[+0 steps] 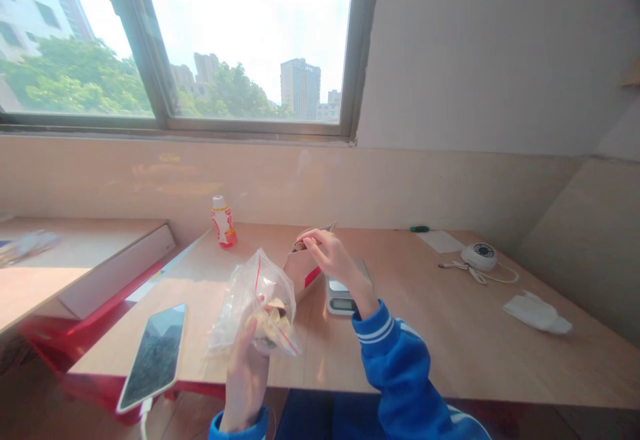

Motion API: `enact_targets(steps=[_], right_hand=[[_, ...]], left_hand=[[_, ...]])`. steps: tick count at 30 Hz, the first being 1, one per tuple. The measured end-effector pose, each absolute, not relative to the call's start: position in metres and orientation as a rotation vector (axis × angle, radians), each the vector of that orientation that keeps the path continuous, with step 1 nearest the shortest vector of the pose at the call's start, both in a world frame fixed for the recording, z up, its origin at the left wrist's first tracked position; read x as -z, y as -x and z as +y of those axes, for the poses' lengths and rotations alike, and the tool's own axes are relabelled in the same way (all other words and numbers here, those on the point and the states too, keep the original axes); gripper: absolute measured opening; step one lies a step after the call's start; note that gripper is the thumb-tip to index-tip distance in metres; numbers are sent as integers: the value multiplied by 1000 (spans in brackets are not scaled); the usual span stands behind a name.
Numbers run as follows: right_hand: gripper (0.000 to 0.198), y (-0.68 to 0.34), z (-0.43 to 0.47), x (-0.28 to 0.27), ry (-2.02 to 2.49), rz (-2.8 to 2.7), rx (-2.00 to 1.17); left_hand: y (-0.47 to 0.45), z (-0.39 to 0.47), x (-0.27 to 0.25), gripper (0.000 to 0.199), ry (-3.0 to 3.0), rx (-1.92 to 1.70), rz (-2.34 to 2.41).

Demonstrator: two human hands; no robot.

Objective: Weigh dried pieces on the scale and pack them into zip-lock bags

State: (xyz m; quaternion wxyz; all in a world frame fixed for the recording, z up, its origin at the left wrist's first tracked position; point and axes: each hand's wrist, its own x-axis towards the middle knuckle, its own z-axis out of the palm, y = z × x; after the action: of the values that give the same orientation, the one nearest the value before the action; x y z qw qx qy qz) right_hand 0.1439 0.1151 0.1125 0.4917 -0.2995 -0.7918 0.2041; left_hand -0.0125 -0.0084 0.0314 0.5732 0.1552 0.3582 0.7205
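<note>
My left hand (246, 367) is closed around a clear zip-lock bag (273, 280) with a red seal line, its mouth gaping. Pale, dry-looking pieces (275, 320) lie inside the bag; their kind is unclear. Just right of it stands an open carton or paper bag (300, 272), light-coloured with a red patch. At the carton's top opening is my right hand (326, 252), fingers bent and drawn together, the tips partly hidden by the rim. Behind my right wrist, a white kitchen scale (342, 303) with a small display rests on the table, partly covered.
On the table (450, 353) are a drink bottle (223, 221), a phone (156, 355) on a cable at the left edge, a white round device (479, 257) with cords, a green-handled tool (419, 229), a paper sheet (441, 241) and a crumpled white item (537, 312). A window is ahead.
</note>
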Motion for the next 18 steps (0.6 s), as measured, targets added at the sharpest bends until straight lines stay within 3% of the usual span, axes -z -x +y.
enact_targets(steps=[10, 18], right_hand=[[17, -155, 120, -106, 746, -1782, -511], [32, -158, 115, -112, 688, -1887, -435]], left_hand=[[3, -5, -27, 51, -337, -1613, 802], [2, -4, -27, 46, -320, -1610, 804]])
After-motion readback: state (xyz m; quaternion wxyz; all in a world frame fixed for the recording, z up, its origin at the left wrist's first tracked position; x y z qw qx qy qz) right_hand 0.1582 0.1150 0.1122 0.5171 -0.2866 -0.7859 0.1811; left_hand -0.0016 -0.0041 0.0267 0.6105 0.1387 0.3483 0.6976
